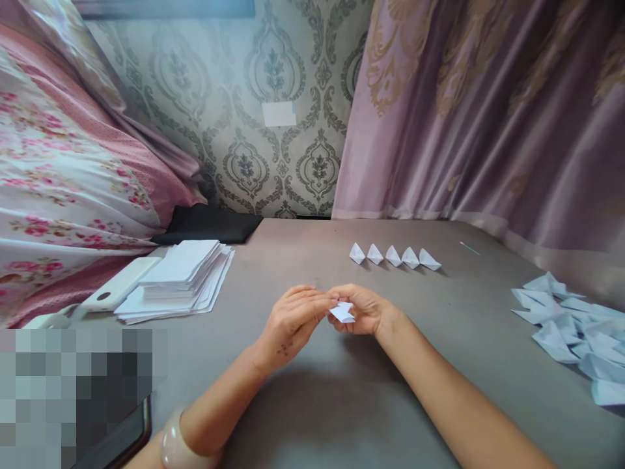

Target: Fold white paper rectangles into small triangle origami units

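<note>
A small piece of folded white paper [343, 312] is held up above the table, between my two hands. My right hand [361, 307] has its fingers curled around the paper's right and back side. On the other side my left hand [300, 316] presses its fingertips together at the paper's upper left edge. Part of the paper is hidden behind the fingers. Beyond the hands, several small folded paper boats [393, 256] stand in a row on the grey table [312, 404].
Stacked white paper sheets [180, 277] lie at the left, beside a white device [122, 283] and a black cloth or bag [208, 223]. A heap of folded papers [576, 332] lies at the right. A thin stick [469, 247] is farther back. A dark phone-like object [131, 433] sits front left.
</note>
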A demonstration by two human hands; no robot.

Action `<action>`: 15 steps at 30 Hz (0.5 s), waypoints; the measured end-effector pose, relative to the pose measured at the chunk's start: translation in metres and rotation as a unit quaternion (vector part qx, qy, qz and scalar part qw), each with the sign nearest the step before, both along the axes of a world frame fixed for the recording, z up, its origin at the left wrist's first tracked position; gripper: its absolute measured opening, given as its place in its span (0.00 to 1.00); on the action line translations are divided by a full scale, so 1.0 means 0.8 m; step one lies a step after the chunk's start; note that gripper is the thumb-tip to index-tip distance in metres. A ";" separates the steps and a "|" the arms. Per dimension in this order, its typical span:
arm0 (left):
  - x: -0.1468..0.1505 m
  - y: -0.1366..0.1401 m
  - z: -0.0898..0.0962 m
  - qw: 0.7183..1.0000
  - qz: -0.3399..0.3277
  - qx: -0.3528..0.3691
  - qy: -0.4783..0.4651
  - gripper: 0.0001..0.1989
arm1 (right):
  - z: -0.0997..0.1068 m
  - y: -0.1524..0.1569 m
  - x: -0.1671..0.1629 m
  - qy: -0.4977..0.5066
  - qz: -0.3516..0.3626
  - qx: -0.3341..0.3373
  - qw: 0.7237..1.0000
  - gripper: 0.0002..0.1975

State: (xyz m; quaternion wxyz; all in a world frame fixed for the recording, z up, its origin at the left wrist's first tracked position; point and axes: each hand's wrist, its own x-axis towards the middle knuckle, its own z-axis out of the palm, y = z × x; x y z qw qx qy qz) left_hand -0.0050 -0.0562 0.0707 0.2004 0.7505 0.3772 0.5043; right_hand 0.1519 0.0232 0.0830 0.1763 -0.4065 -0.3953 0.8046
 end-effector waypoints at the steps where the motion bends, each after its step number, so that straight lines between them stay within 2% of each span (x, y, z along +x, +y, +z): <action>1: 0.003 -0.001 -0.001 0.999 0.008 -0.017 -0.029 0.12 | 0.000 0.001 0.000 0.007 0.006 -0.052 0.999 0.07; 3: 0.009 -0.002 -0.003 0.993 0.026 -0.055 -0.099 0.10 | 0.000 0.002 0.000 0.029 0.014 -0.154 0.988 0.07; 5: 0.015 0.000 -0.006 0.976 0.058 -0.098 -0.188 0.07 | -0.001 0.002 -0.002 0.050 0.018 -0.214 0.975 0.07; 7: 0.019 0.004 -0.007 0.945 0.088 -0.145 -0.280 0.06 | -0.005 0.000 -0.006 0.060 0.028 -0.241 0.968 0.09; 9: 0.019 0.009 -0.007 0.912 0.099 -0.191 -0.349 0.08 | -0.009 -0.001 -0.009 0.054 0.047 -0.232 0.970 0.10; 10: 0.017 0.012 -0.007 0.899 0.101 -0.209 -0.372 0.09 | -0.011 -0.001 -0.010 0.032 0.053 -0.196 0.979 0.10; 12: 0.013 0.017 -0.007 0.880 0.104 -0.232 -0.401 0.11 | -0.013 -0.002 -0.011 -0.041 0.037 -0.075 0.996 0.10; 14: 0.009 0.020 -0.007 0.869 0.103 -0.250 -0.415 0.11 | -0.010 -0.003 -0.010 -0.103 -0.022 0.058 0.993 0.10; 15: 0.008 0.020 -0.007 0.865 0.100 -0.258 -0.418 0.12 | -0.006 -0.004 -0.009 -0.112 -0.065 0.132 0.983 0.10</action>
